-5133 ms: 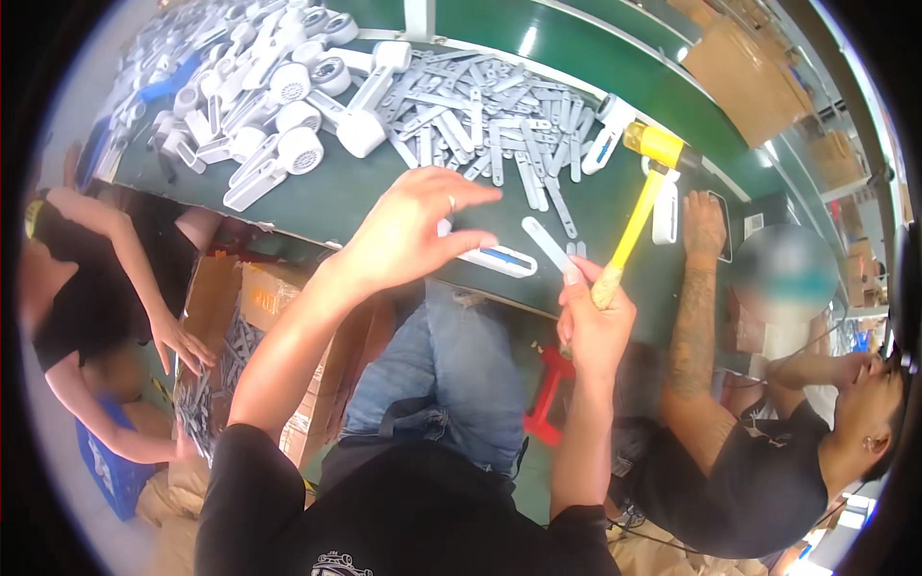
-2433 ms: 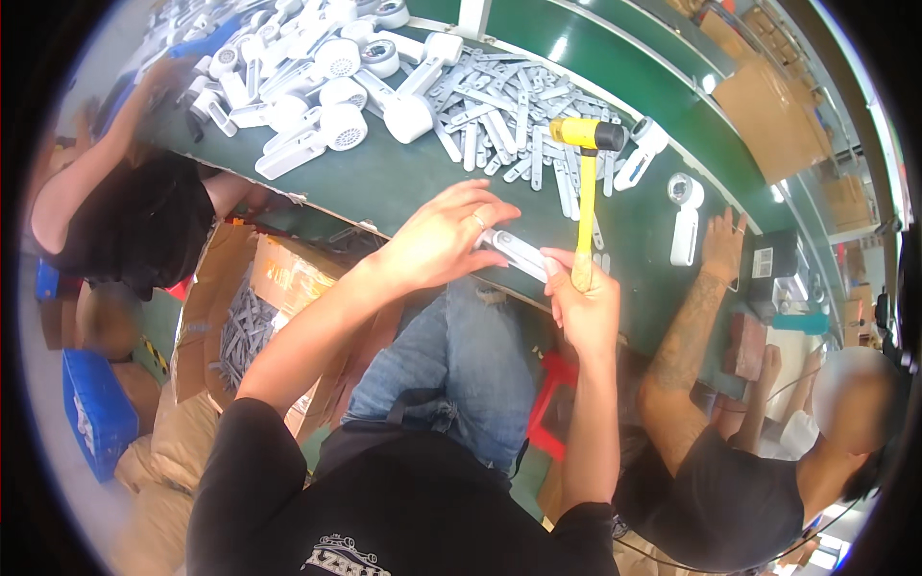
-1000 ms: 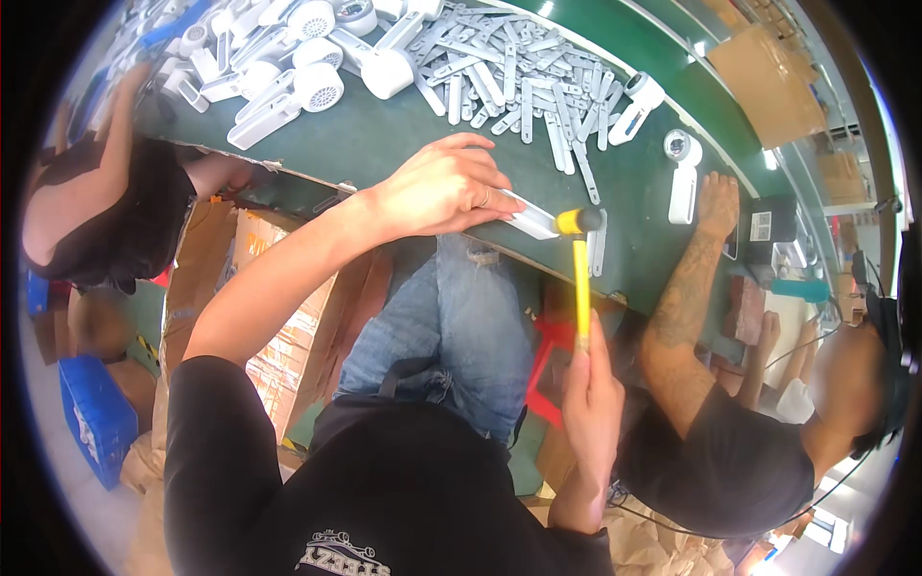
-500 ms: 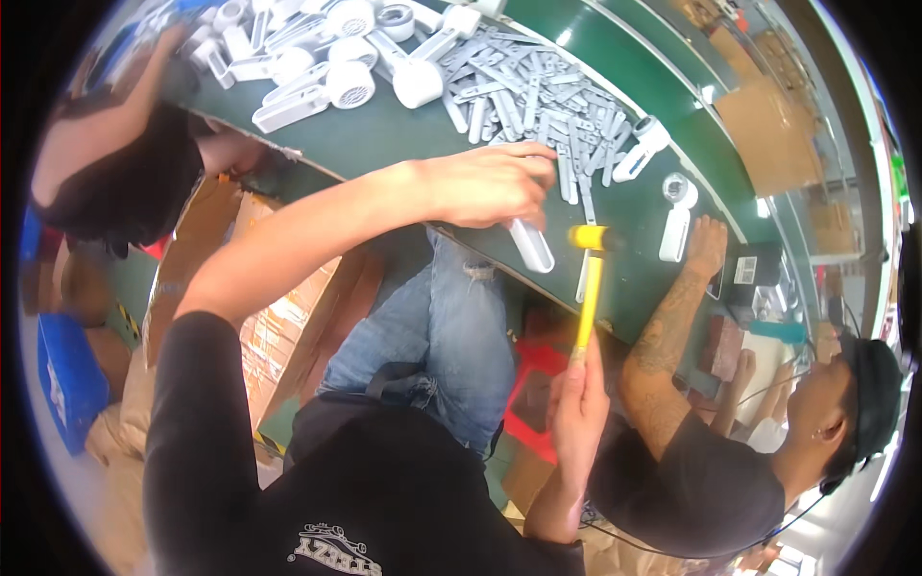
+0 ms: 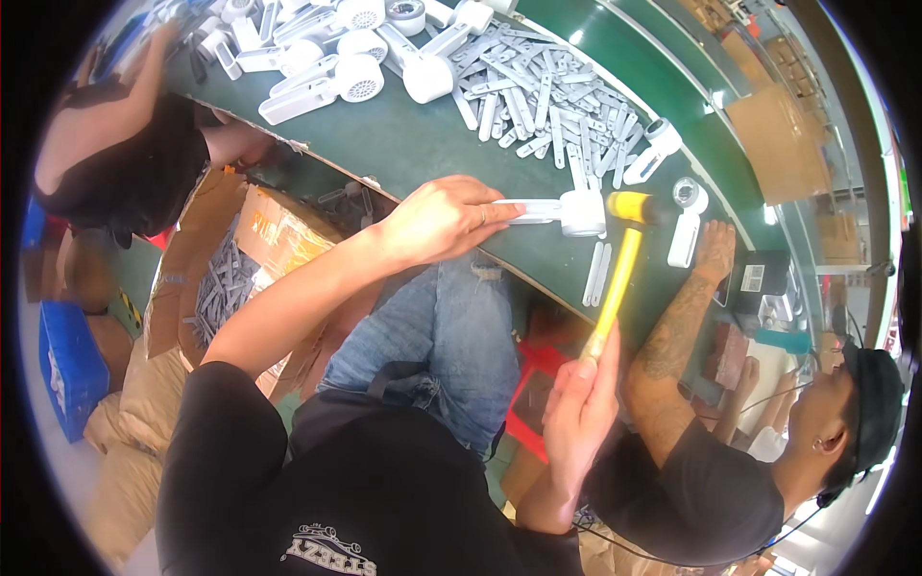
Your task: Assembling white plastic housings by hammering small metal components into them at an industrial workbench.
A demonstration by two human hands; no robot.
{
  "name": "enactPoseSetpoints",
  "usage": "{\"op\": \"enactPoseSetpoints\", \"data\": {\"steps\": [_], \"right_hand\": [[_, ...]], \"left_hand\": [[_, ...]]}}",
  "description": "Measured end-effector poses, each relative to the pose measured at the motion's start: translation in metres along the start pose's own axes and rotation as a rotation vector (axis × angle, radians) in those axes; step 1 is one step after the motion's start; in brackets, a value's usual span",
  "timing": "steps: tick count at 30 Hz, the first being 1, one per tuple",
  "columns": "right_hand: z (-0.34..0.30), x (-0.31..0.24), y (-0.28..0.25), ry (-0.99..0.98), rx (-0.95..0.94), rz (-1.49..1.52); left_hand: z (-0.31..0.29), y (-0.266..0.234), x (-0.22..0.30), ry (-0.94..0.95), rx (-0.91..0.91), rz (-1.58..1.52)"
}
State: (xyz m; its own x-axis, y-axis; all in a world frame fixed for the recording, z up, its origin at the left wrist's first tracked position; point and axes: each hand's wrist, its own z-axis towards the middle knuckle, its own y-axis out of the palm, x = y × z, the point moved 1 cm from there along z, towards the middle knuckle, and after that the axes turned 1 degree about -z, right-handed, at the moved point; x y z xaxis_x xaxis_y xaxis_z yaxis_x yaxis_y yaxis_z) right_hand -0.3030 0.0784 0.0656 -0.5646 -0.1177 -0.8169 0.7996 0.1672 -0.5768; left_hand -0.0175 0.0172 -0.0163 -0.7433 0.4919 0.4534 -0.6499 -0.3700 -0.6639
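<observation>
At the near edge of the table (image 5: 413, 144), the left hand (image 5: 447, 219) has its fingers closed on a fan (image 5: 579, 213) by its handle — head toward three o'clock. At five o'clock from that hand, the right hand (image 5: 581, 398) is wrapped round a hammer (image 5: 618, 278) — its head just beside the fan's.

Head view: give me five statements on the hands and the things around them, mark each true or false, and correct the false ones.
1. The right hand grips a yellow-handled hammer. True.
2. The left hand is empty. False: it holds a white device by its handle.
3. Loose grey strips lie heaped on the green table. True.
4. The open cardboard box is full of hammers. False: grey strips show inside it.
5. Several white devices lie piled beyond the left hand. True.
</observation>
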Motion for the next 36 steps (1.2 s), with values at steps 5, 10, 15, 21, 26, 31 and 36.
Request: {"op": "enactPoseSetpoints", "data": {"steps": [5, 10, 15, 21, 26, 31, 36], "right_hand": [[0.025, 0.005, 0.022, 0.043, -0.204, -0.342], [0.015, -0.001, 0.017, -0.044, -0.05, -0.206], [0.005, -0.014, -0.002, -0.016, -0.093, -0.16], [0.006, 0.002, 0.011, -0.187, -0.188, -0.325], [0.023, 0.009, 0.021, -0.158, -0.221, -0.343], [0.044, 0.032, -0.008, -0.076, 0.145, 0.17], [0.117, 0.087, -0.015, 0.011, 0.193, 0.28]], "left_hand": [[0.001, 0.002, 0.001, -0.023, 0.048, -0.029], [0.003, 0.002, 0.003, -0.024, 0.062, -0.04], [-0.001, -0.002, 0.004, -0.066, 0.042, -0.05], [-0.01, 0.008, 0.01, -0.428, -0.007, -0.192], [-0.007, 0.005, 0.007, -0.445, 0.004, -0.125], [0.012, -0.004, 0.014, -0.259, 0.255, -0.135], [0.101, -0.041, -0.014, -0.532, 0.228, 0.023]]}}
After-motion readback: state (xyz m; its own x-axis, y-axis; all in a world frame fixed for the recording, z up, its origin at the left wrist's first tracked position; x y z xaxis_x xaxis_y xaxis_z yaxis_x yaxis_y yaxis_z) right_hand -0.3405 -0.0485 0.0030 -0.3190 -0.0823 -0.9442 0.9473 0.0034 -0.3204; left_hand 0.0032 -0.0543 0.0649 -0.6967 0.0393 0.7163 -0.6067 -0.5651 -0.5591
